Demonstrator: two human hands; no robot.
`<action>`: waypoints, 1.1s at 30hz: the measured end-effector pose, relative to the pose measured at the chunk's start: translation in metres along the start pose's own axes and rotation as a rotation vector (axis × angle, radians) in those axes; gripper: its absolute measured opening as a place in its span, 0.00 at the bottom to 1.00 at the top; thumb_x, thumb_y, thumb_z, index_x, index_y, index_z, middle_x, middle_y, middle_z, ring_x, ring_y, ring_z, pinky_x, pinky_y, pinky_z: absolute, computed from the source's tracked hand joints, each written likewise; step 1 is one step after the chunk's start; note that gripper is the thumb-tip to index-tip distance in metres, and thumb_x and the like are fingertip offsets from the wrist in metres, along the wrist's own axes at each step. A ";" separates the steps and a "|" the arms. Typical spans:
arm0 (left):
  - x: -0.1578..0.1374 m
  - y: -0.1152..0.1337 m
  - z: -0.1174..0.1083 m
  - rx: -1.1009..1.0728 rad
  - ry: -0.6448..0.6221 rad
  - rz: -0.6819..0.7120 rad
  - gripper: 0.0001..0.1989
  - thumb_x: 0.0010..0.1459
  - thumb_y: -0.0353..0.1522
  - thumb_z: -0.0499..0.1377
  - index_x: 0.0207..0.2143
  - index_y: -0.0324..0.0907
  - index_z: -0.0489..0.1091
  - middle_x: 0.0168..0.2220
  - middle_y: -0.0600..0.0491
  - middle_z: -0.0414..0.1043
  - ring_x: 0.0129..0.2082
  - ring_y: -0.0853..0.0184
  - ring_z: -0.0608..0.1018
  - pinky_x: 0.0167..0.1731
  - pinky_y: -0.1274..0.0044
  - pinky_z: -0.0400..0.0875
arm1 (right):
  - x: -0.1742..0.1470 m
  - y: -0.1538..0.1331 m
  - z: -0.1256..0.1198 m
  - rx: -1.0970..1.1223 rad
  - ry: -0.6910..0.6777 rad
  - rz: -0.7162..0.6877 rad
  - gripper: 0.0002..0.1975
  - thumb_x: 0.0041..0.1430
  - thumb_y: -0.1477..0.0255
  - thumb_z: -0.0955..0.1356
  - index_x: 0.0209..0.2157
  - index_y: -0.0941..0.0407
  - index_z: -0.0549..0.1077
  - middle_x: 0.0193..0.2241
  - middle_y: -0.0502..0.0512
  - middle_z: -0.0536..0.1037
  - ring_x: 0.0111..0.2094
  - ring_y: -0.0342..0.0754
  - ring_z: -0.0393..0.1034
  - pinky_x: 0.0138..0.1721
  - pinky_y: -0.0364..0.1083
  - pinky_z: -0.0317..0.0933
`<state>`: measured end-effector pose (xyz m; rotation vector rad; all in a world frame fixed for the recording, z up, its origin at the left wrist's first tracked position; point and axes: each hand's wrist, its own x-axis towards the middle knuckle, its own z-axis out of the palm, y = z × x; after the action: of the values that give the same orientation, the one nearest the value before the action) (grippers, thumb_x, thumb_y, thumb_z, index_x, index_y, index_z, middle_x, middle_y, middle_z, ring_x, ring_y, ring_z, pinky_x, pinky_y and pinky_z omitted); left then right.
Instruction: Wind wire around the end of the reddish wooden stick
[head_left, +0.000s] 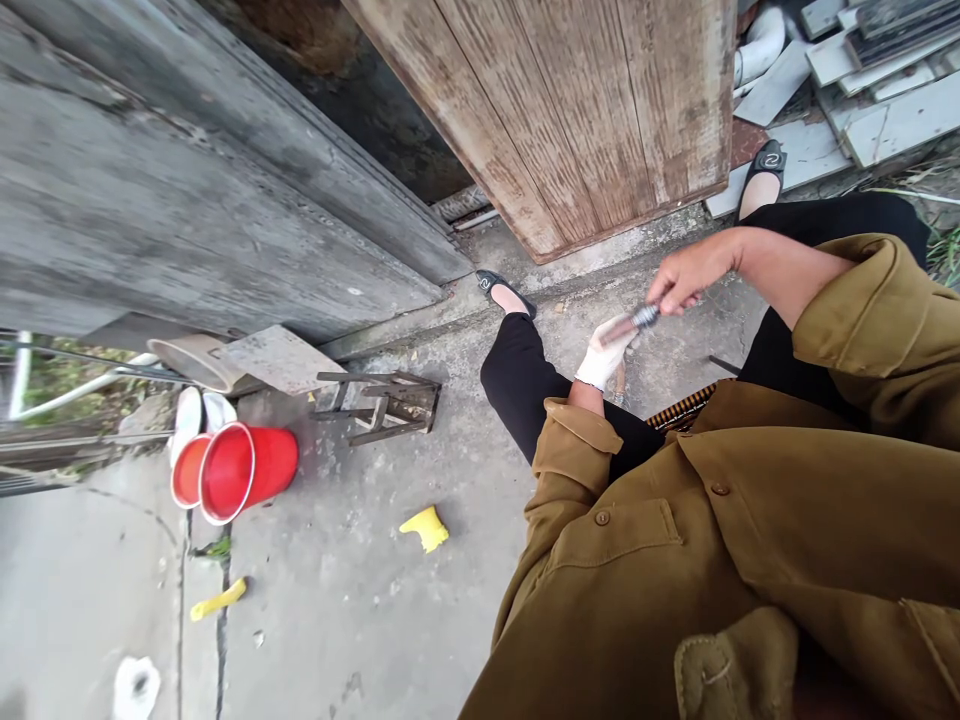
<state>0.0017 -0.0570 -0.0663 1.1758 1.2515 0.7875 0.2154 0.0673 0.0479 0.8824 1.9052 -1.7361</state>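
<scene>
My right hand [686, 280], bare, is closed around the end of a short tool with a grey banded part [645, 317] and a blurred brownish, blade-like part. That brownish part lies across my left hand [602, 358], which wears a white glove. Motion smears the gloved fingers, so their grip is hard to make out. Just below the glove a thin brown piece [620, 382] shows; what it is I cannot tell. Both hands are between my knees, above the concrete floor.
A brown plank door or board [570, 110] stands ahead, beside a grey wooden panel [187, 180]. To the left are a small wooden stool [394, 405], red buckets [262, 465] and yellow pieces [426, 528] on the floor. Stacked tiles [892, 100] lie at the upper right.
</scene>
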 end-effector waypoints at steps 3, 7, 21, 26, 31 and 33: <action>-0.001 -0.001 0.001 -0.042 -0.006 -0.009 0.17 0.64 0.47 0.62 0.36 0.43 0.78 0.29 0.49 0.76 0.28 0.68 0.74 0.32 0.73 0.69 | -0.009 0.003 -0.015 0.129 0.427 -0.126 0.11 0.68 0.68 0.70 0.35 0.60 0.78 0.27 0.49 0.75 0.24 0.35 0.62 0.31 0.38 0.57; -0.003 0.002 0.005 -0.076 -0.097 0.031 0.21 0.60 0.51 0.64 0.35 0.41 0.77 0.26 0.52 0.72 0.24 0.71 0.69 0.29 0.75 0.66 | 0.002 0.013 -0.024 -0.078 0.692 0.014 0.13 0.66 0.64 0.70 0.32 0.59 0.77 0.25 0.53 0.75 0.26 0.42 0.66 0.31 0.42 0.57; -0.005 0.003 0.005 -0.025 -0.148 -0.005 0.10 0.57 0.37 0.65 0.31 0.38 0.76 0.27 0.52 0.73 0.27 0.69 0.71 0.31 0.76 0.67 | 0.031 0.018 0.013 -0.385 -0.332 0.216 0.11 0.56 0.66 0.77 0.32 0.61 0.80 0.22 0.50 0.73 0.23 0.41 0.63 0.33 0.44 0.59; -0.003 0.013 0.008 -0.248 -0.012 0.054 0.12 0.56 0.40 0.66 0.33 0.39 0.76 0.31 0.50 0.77 0.34 0.64 0.78 0.42 0.72 0.74 | 0.022 0.012 0.002 -0.125 -0.477 -0.101 0.28 0.51 0.47 0.77 0.36 0.60 0.78 0.27 0.48 0.73 0.26 0.39 0.65 0.34 0.41 0.59; 0.004 0.017 0.008 -0.550 0.483 0.045 0.15 0.70 0.36 0.52 0.48 0.42 0.76 0.36 0.48 0.77 0.39 0.66 0.79 0.51 0.68 0.76 | 0.011 -0.003 0.008 -0.158 -0.382 -0.005 0.25 0.53 0.51 0.78 0.35 0.61 0.78 0.27 0.47 0.73 0.29 0.39 0.67 0.35 0.40 0.61; 0.008 0.012 0.001 -0.458 0.456 0.039 0.15 0.70 0.38 0.53 0.50 0.41 0.76 0.39 0.48 0.78 0.42 0.65 0.80 0.51 0.69 0.75 | 0.004 -0.007 0.011 -0.158 -0.254 0.064 0.22 0.55 0.56 0.78 0.35 0.62 0.78 0.27 0.48 0.73 0.30 0.39 0.68 0.36 0.39 0.61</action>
<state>0.0056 -0.0465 -0.0568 0.6662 1.3169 1.3422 0.2062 0.0568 0.0485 0.6262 1.7964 -1.5539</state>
